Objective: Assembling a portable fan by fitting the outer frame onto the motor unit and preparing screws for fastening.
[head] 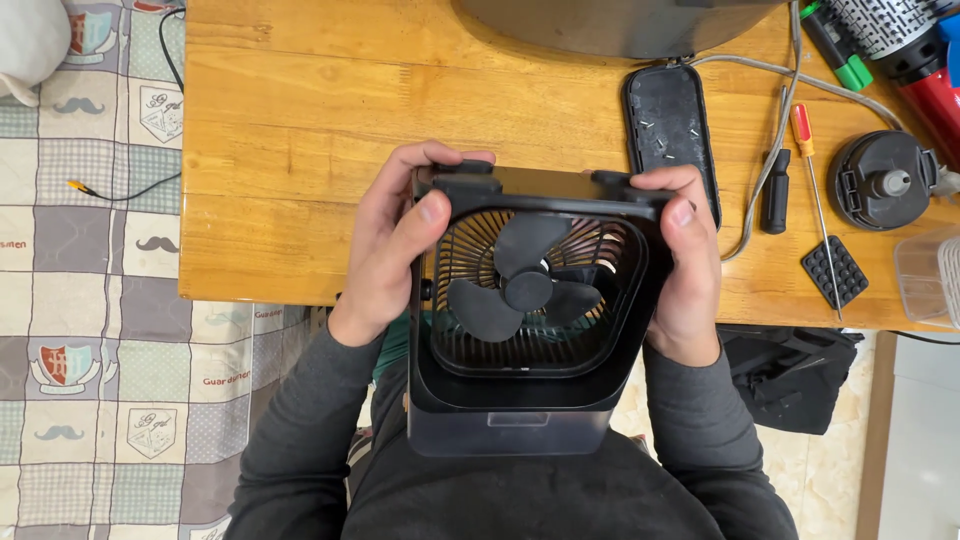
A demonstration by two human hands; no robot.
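The left hand [392, 240] and right hand [688, 262] are gripping opposite sides of a black square plastic fan housing [530, 310] with exposed three-blade rotor, holding it between them over the lap. Beyond the right hand's knuckles, a black oval plastic cover [671, 135] and a red-handled screwdriver [812, 170] are lying on the wooden table [300, 130].

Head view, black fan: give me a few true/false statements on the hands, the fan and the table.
1. Both hands, left and right, grip the black fan. True.
2. The fan's front grille is on. False: the three blades are exposed.
3. A red-handled screwdriver lies on the wooden table. True.
4. The fan rests flat on the table. False: it is held at the table's edge, over the lap.
5. The oblong black cover is in the right hand. False: it lies on the table.
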